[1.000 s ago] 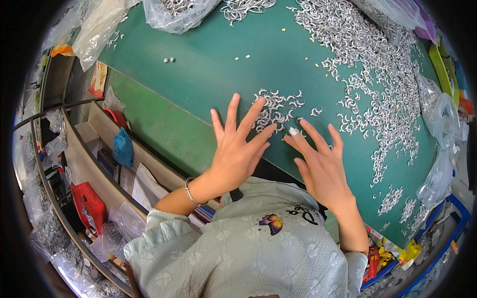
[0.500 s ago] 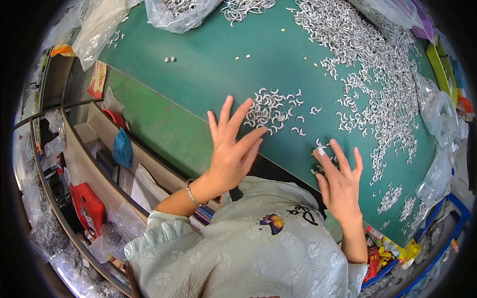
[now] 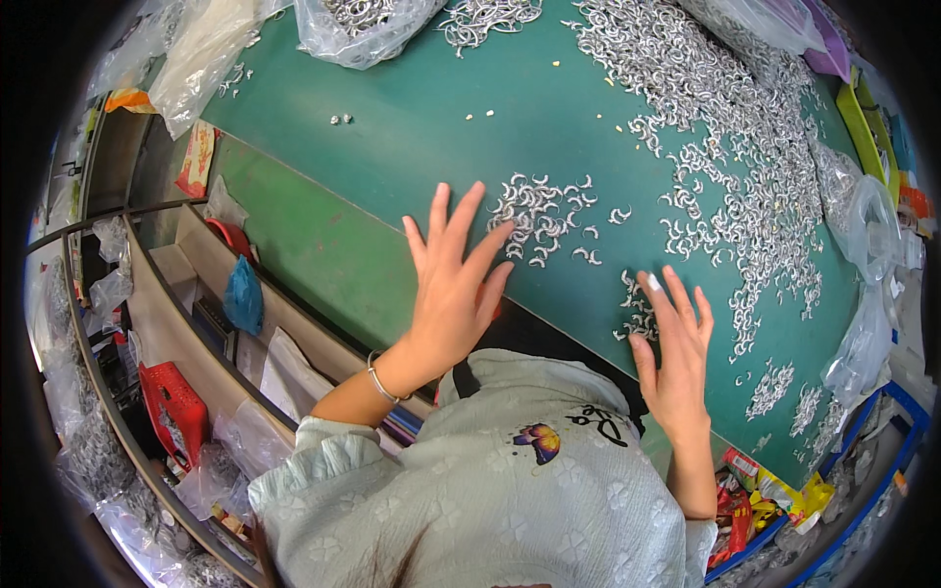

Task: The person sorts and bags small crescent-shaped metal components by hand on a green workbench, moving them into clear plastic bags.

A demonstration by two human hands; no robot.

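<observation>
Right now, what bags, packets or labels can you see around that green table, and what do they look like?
Clear bag: top edge of the table, bulging, holds silver metal pieces.
White bag: top left corner, long, crumpled, milky plastic.
Printed packet: left table edge, flat, red and yellow.
Blue bag: shelf on the left, small, bunched.
Clear bags: right edge, crumpled, see-through.
Snack wrappers: lower right, red and yellow, crinkled.
No screens or signs in view.
</observation>
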